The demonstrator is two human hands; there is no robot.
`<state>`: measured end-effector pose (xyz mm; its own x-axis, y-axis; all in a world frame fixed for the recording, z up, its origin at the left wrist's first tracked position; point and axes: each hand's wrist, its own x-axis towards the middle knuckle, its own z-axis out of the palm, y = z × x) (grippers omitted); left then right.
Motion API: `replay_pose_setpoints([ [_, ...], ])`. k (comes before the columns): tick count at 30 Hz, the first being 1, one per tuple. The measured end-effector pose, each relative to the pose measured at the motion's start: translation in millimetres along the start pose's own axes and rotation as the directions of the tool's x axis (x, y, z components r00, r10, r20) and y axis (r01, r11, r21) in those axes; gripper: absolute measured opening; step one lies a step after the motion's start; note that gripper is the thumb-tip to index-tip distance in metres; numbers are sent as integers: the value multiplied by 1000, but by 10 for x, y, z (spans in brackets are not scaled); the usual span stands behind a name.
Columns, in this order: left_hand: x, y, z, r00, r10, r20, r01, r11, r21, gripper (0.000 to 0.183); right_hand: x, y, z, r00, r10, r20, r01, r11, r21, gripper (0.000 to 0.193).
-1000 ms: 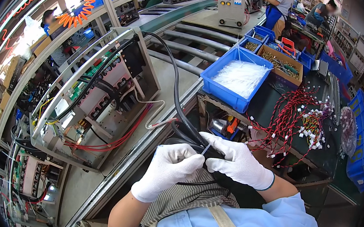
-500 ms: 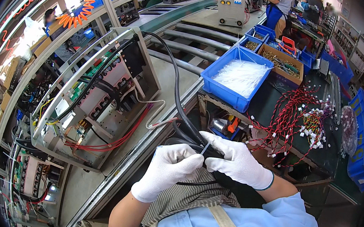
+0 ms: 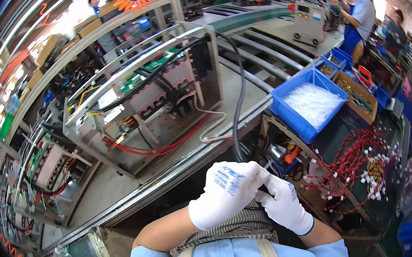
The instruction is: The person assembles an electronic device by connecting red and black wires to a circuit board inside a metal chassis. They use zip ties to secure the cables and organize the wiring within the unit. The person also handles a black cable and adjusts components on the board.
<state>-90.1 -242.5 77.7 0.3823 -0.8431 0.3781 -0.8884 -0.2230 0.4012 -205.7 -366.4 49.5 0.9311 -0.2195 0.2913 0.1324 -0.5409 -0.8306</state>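
Note:
My left hand (image 3: 229,192), in a white knit glove with blue print on its back, is closed in a pinch and touches my right hand. A short pale end of a thin cable tie (image 3: 269,163) shows above the fingers; most of it is hidden. My right hand (image 3: 286,203), gloved too, curls around the bundled black cable (image 3: 239,112) in front of my waist. That cable runs up to an open-sided metal machine housing (image 3: 144,91) with circuit boards, red wires and a white lead, standing on the line to my left.
A blue bin (image 3: 307,107) of white cable ties stands on the right bench, beside a cardboard box (image 3: 356,97) of brass fittings. Red twisted wires (image 3: 358,151) with white connectors lie nearby. Metal rollers (image 3: 254,63) stretch ahead. A co-worker (image 3: 360,24) stands beyond.
Both hands have come close together over the cable, the left turning so its back faces up. The tie, plain between them before, is now mostly covered. The view has shifted left.

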Motion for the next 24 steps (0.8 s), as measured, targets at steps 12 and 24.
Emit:
replay_pose_setpoints([
  [12,-213,-70,-45,999,30,25,0,639,-769,9,-83,148,53,972,231,44,-223,847,483,52],
  [24,320,-381,-22,963,-18,-269,-90,920,-382,26,-320,-510,-654,964,-207,-165,172,963,-205,35],
])
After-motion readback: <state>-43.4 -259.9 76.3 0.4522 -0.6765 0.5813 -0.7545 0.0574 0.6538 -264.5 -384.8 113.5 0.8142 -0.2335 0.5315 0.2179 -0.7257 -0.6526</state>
